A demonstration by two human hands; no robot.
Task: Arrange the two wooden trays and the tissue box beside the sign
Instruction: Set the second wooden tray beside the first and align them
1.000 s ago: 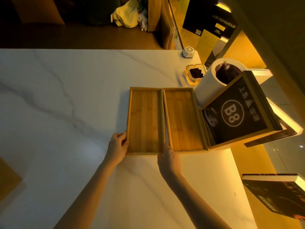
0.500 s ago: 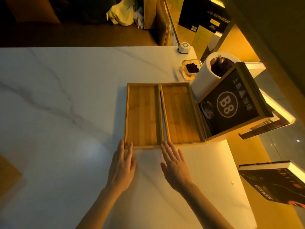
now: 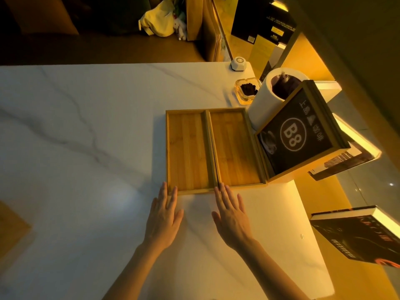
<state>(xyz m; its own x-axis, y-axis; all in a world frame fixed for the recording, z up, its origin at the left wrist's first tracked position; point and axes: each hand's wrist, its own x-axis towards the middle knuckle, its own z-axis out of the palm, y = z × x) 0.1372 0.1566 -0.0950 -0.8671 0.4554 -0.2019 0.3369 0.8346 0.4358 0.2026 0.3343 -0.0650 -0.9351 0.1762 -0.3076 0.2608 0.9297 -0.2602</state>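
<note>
- Head view: two wooden trays (image 3: 213,148) lie side by side, squared beside the sign (image 3: 296,135) near the table's (image 3: 75,126) right edge.
- Left hand (image 3: 163,217) and right hand (image 3: 231,217) lie flat, fingers spread, holding nothing, fingertips at the near rims, probably to align them.
- Tissue box: possibly the white cylinder (image 3: 263,105) behind the sign.

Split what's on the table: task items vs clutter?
Task items: left wooden tray; right wooden tray; B8 sign; both hands, left and right, flat at the trays' near edge. No tissue box identifiable.

Clutter: glass ashtray; white cylindrical container; white puck; book.
</note>
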